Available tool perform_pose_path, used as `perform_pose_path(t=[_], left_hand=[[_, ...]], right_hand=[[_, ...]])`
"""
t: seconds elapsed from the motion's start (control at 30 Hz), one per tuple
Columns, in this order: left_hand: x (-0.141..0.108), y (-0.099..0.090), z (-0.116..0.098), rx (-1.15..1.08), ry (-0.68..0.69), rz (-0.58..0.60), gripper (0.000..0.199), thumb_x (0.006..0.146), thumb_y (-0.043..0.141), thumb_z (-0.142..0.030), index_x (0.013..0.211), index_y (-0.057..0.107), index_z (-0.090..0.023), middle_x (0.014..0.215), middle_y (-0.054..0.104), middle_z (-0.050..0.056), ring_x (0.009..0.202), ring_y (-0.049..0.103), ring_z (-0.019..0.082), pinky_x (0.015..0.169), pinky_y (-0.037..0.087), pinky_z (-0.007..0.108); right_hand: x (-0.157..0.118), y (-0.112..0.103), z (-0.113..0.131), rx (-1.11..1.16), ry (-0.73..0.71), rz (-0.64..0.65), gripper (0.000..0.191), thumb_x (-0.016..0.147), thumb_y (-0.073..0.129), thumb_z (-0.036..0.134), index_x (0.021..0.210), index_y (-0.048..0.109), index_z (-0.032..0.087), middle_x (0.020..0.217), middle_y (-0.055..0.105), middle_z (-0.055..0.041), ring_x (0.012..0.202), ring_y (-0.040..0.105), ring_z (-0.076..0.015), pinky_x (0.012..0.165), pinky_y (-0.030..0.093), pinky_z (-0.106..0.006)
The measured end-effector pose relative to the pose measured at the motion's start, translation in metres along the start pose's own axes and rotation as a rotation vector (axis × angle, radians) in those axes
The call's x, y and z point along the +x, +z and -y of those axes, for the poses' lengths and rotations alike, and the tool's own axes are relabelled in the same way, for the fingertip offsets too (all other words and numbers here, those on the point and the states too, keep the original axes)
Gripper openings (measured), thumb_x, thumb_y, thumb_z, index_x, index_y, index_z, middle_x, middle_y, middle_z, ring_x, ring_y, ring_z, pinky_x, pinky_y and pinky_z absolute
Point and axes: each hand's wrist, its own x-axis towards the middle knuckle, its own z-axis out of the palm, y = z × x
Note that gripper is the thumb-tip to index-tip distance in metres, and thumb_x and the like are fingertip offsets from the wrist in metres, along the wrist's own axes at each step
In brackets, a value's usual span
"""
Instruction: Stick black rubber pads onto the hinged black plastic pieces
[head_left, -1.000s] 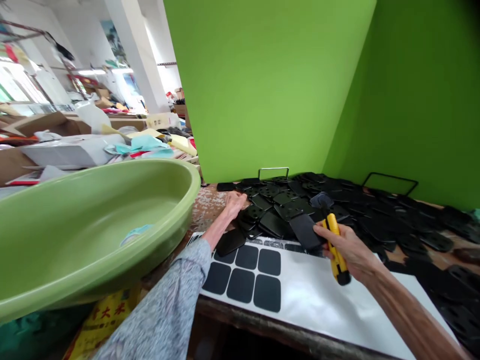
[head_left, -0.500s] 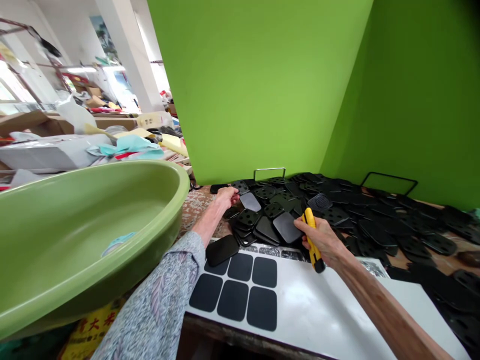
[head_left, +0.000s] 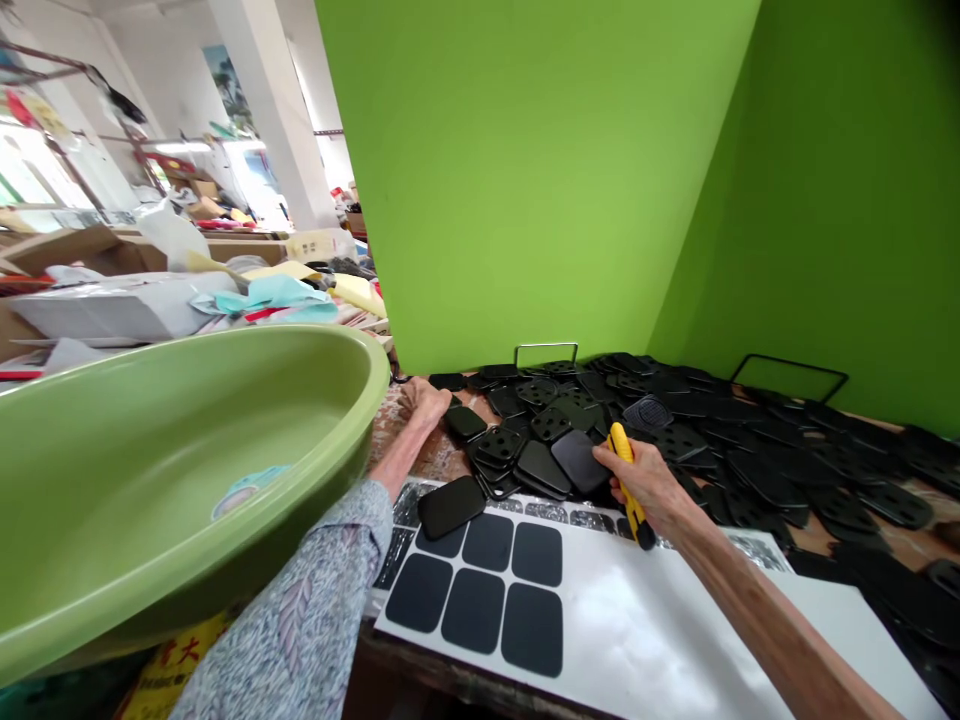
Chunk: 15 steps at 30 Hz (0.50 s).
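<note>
My right hand (head_left: 646,480) is closed round a yellow utility knife (head_left: 628,480). Its thumb and fingertips also pinch the edge of a dark grey rounded-square pad (head_left: 577,460) above the pile of black plates (head_left: 544,465). My left hand (head_left: 427,402) is at the pile's left edge, fingers curled and partly hidden, with a dark edge at the fingertips. Below lies a white sheet (head_left: 637,610) carrying several black rounded squares (head_left: 472,610). A loose black plate (head_left: 451,507) rests over the sheet's upper left edge.
A large green basin (head_left: 330,440) stands on the left, with a small pale blue item (head_left: 251,488) inside. Green panels (head_left: 525,180) rise behind the pile. Two thin wire frames (head_left: 546,346) stand at the back. Boxes and scraps (head_left: 150,300) fill the left background.
My left hand has drawn back left, away from the pieces it was touching; the grey piece beside it no longer shows. My right hand keeps the knife and pad. The view has shifted slightly.
</note>
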Motion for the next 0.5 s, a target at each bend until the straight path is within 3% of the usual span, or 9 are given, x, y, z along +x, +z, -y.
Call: perform_pose_path(t=[0.17, 0.3, 0.5], left_hand=[[-0.005, 0.037, -0.011, 0.261, 0.072, 0.125, 0.032, 0.086, 0.06, -0.036, 0.11, 0.06, -0.014, 0.123, 0.057, 0.01, 0.116, 0.051, 0.026, 0.1, 0.039, 0.051], [-0.007, 0.065, -0.021, 0.349, 0.037, 0.218, 0.035, 0.085, 0.061, -0.038, 0.11, 0.06, -0.014, 0.124, 0.056, 0.01, 0.12, 0.049, 0.027, 0.102, 0.036, 0.053], [-0.005, 0.067, -0.028, 0.255, -0.057, 0.282, 0.031, 0.087, 0.06, -0.033, 0.112, 0.059, -0.014, 0.116, 0.059, 0.009, 0.104, 0.058, 0.023, 0.089, 0.049, 0.045]], right_hand=[[0.005, 0.002, -0.002, -0.032, -0.012, -0.005, 0.022, 0.067, 0.069, 0.032, 0.077, 0.055, 0.018, 0.05, 0.041, 0.008, 0.039, 0.04, -0.0076, 0.031, 0.033, -0.017], [0.009, 0.004, -0.002, -0.065, -0.015, -0.004, 0.022, 0.069, 0.066, 0.035, 0.077, 0.054, 0.018, 0.05, 0.041, 0.0076, 0.038, 0.041, -0.0082, 0.032, 0.034, -0.017], [0.011, 0.005, -0.001, -0.113, -0.022, 0.001, 0.021, 0.07, 0.065, 0.036, 0.075, 0.054, 0.018, 0.049, 0.041, 0.0071, 0.038, 0.041, -0.0083, 0.033, 0.034, -0.018]])
